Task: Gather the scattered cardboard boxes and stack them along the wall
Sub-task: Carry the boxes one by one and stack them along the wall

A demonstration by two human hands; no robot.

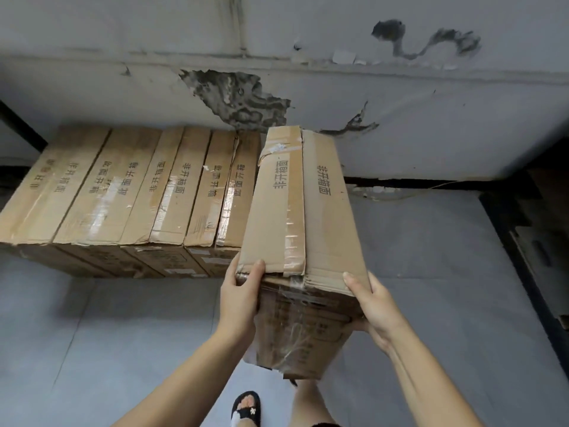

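I hold a long cardboard box (300, 217) out in front of me with both hands, clear of the floor, its far end pointing at the wall (400, 97) and its near end dipping toward my legs. My left hand (238, 295) grips the near left corner: the thumb is laid over the top flap and the fingers go round the side, out of sight. My right hand (374, 306) grips the near right corner the same way, thumb pressed on the top edge, fingers wrapped underneath where I cannot see them. The box top has a strip of clear tape down its middle seam, peeling at the far end, and printed characters on either side of it.

Just to the left of my box, a row of boxes (132, 192) of the same kind lies side by side on the grey floor (123, 334), their far ends against the wall. My box sits higher than that row and close beside its rightmost member; whether they touch I cannot tell.

The wall is grey and battered, with a large patch of missing plaster (240, 101) above the row and dark stains further right. At the right edge is a dark frame with flattened cardboard (542, 251) behind it. Below, my foot in a black sandal (246, 408) stands on the floor
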